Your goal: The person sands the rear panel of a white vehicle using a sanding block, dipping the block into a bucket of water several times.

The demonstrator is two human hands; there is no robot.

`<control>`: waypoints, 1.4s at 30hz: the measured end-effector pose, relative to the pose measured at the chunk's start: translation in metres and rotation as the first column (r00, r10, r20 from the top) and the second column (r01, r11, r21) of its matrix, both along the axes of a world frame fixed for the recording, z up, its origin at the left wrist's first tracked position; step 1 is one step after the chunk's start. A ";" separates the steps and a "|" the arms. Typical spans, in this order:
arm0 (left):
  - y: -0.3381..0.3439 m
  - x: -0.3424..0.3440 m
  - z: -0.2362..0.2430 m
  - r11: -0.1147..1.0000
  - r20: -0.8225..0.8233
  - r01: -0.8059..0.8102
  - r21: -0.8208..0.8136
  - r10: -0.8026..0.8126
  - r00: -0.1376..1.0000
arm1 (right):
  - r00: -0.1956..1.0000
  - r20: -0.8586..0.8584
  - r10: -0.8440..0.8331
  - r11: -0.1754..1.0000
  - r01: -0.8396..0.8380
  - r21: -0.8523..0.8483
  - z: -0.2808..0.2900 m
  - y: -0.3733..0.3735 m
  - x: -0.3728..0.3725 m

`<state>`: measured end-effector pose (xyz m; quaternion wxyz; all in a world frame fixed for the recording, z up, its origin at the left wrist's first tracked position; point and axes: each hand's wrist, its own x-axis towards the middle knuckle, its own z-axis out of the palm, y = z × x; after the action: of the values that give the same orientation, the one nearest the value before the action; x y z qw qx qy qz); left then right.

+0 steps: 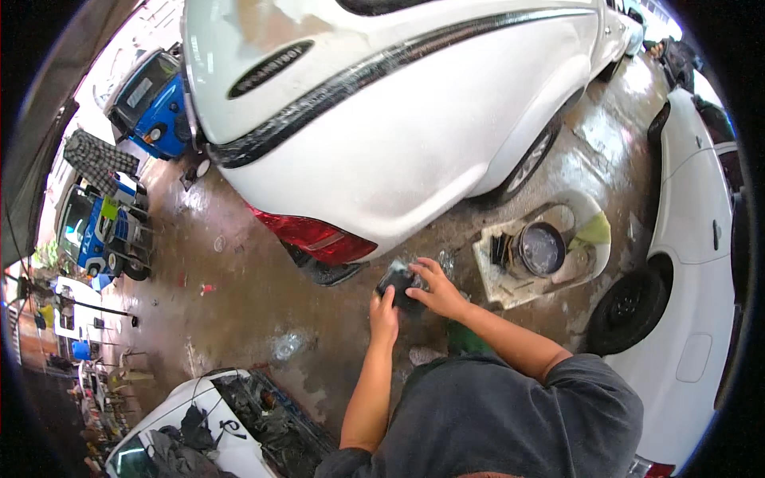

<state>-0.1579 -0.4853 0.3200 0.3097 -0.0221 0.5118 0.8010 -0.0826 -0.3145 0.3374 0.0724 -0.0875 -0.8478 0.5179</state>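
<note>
My left hand (384, 317) is closed on a small black piece (396, 280), with the thumb on top and the fingers beneath it. It looks flat, dark and wet, perhaps sandpaper, but its exact kind is not clear. From the other side my right hand (438, 291) grips the same piece, thumb at its near edge and fingers on the far side. Both hands are just off the rear corner of a white vehicle (382, 127), near its red tail light (315, 237). Neither hand touches the body panel.
To the right, a cut-off white plastic container (498, 291) holds a round bucket (542, 248) of greyish water and a yellow-green cloth (590, 229). A white car (693, 199) with a black wheel (629, 311) stands farther right. Blue vehicles (163, 119) are at the left, on wet ground.
</note>
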 end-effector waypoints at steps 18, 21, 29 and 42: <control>0.047 -0.006 0.102 0.980 -0.133 0.019 -0.199 -0.046 0.990 | 0.826 -0.162 0.539 0.291 -0.002 0.957 0.164 0.037 -0.050; 0.052 -0.036 0.145 0.938 -0.424 -0.011 -0.346 -0.146 0.894 | 0.746 -0.267 0.610 0.378 0.022 0.926 0.220 0.087 -0.069; 0.089 -0.178 0.402 0.499 -0.917 -0.831 0.244 -0.161 -0.366 | 0.528 -0.547 0.649 0.347 0.435 0.831 0.391 0.183 -0.153; 0.115 -0.248 0.414 0.249 -0.784 -0.846 0.471 -0.321 -0.531 | 0.350 -0.513 0.784 0.279 0.539 0.794 0.439 0.194 -0.231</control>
<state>-0.4063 -0.3698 0.7338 -0.6755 0.2236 0.6782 0.1835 -0.3134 -0.1202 0.7762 0.5125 0.3734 -0.7590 -0.1482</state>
